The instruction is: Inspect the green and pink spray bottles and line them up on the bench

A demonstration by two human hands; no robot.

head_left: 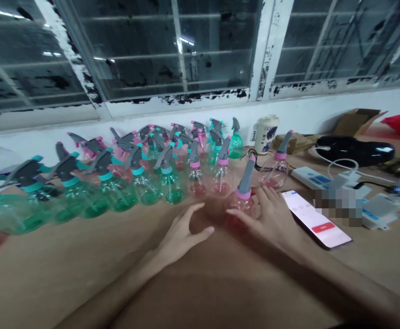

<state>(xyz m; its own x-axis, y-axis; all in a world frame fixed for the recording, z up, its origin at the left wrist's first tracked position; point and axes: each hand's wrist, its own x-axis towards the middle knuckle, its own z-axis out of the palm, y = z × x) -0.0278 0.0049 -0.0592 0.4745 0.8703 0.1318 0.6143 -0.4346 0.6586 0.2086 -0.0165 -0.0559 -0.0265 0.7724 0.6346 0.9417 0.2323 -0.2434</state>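
Observation:
A pink spray bottle (242, 201) with a grey trigger head stands on the wooden table (83, 269) in front of me. My right hand (268, 214) rests against its right side, fingers spread and partly curved round it. My left hand (182, 235) lies open just left of the bottle, fingers stretched toward it, not clearly touching. Behind stand several green spray bottles (114, 189) and several pink spray bottles (196, 176) in rows toward the wall.
A phone (314, 219) with a lit screen lies right of my right hand. Farther right are a power strip (311, 177), white cables, a black case (355, 151), a paper cup (264, 132) and a cardboard box (355, 121). Windows run along the wall.

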